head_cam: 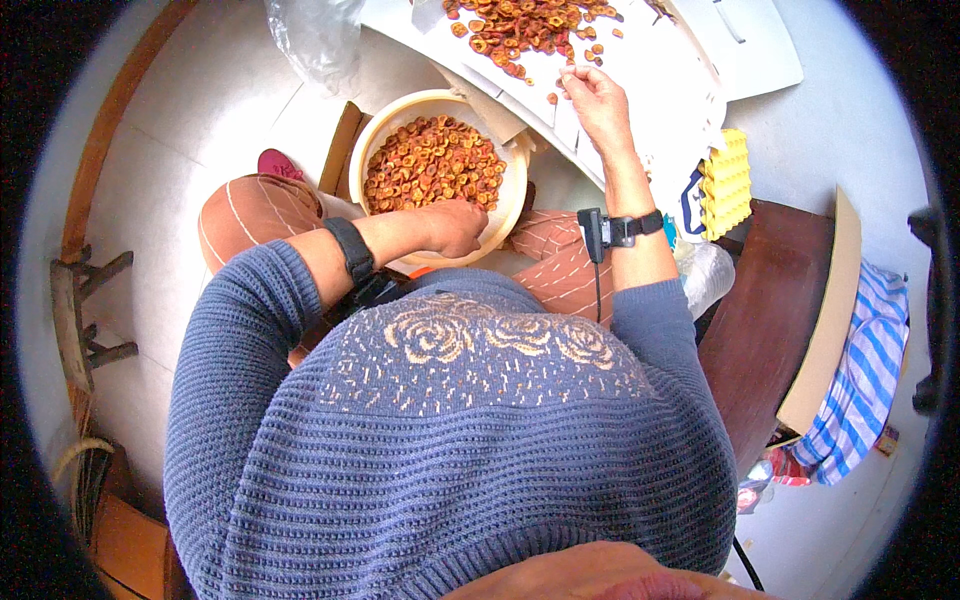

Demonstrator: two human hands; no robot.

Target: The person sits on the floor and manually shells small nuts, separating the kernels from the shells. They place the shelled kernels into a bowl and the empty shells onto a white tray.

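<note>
Dried reddish-orange fruit slices [435, 161] fill much of a round cream plastic basin [517, 180] between my knees. My left hand [456, 227] rests over the basin's near edge, fingers curled down by the slices; whether it holds any is hidden. More slices [517, 34] lie in a loose pile on a white tabletop [675, 67]. Over the near side of this pile is my right hand [596, 101], its thumb and forefinger pinched together on what looks like one small dried slice. A single slice [552, 98] lies on the white surface just left of that hand.
A clear plastic bag [319, 45] hangs at the upper left. Cardboard [341, 150] stands beside the basin. To the right are a yellow egg-crate foam piece [726, 184], a dark red wooden surface [772, 300] and a blue-striped cloth bag [859, 375]. A wooden stool-like frame [71, 322] is at far left.
</note>
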